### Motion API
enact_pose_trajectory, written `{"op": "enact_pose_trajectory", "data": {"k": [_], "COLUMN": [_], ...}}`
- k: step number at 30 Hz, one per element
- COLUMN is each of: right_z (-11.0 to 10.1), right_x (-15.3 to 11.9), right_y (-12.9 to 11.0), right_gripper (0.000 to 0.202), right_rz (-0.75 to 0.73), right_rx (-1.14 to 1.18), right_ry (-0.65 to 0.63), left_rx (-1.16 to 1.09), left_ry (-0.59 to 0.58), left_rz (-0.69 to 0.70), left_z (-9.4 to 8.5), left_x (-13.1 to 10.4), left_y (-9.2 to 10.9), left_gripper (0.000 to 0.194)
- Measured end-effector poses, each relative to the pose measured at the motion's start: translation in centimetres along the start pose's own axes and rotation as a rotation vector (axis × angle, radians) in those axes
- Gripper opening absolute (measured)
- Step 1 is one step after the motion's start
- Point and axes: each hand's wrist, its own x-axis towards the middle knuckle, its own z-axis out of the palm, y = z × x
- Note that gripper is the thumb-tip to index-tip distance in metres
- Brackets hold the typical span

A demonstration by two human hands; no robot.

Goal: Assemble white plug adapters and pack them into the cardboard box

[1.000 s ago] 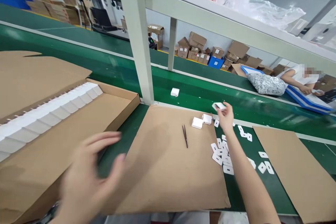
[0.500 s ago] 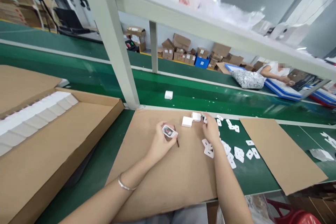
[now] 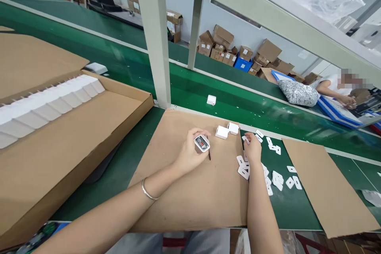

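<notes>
Over cardboard (image 3: pixel 190 198), left hand (image 3: pixel 189 155) holds white casing (image 3: pixel 202 143)

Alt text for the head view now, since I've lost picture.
The left hand holds a small open white case above a brown cardboard sheet, while the right hand touches a flat white piece. Two more white cases sit near the sheet's far edge.

Two hands: a left hand (image 3: pixel 190 154) and a right hand (image 3: pixel 253 150). Four white casings (image 3: pixel 222 132): one in the left hand, two on a cardboard sheet (image 3: pixel 190 206), one on the green belt (image 3: pixel 190 89). One flat white plate (image 3: pixel 245 139) in the right hand; the loose ones overlap too much to count. Two cardboard sheets, one thin dark tool (image 3: pixel 209 155), one open carton (image 3: pixel 74 135), one bracelet (image 3: pixel 144 189), one co-worker (image 3: pixel 331 88).
</notes>
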Motion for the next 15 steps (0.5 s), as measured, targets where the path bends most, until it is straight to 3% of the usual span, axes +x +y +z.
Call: {"op": "enact_pose_trajectory", "data": {"k": [5,12,15], "right_z": [-0.6,-0.9,-1.5], "right_x": [-0.1,-0.6,-1.0], "right_y": [-0.1,-0.2,-1.1], "right_gripper": [0.038,0.037,0.033], "right_rz": [0.084,0.163,0.178], "right_rx": [0.058,-0.131,-0.035], "right_ry": [0.049,0.037,0.065], "left_rx": [-0.014,-0.024,0.017], "left_ry": [-0.052,-0.091,-0.155], "left_rz": [-0.054,-0.146,-0.201], "left_z": [0.2,0.2,0.0], "left_x": [-0.2,-0.2,-0.2], "left_y": [0.1,0.1,0.2], "left_gripper": [0.056,0.041,0.04]}}
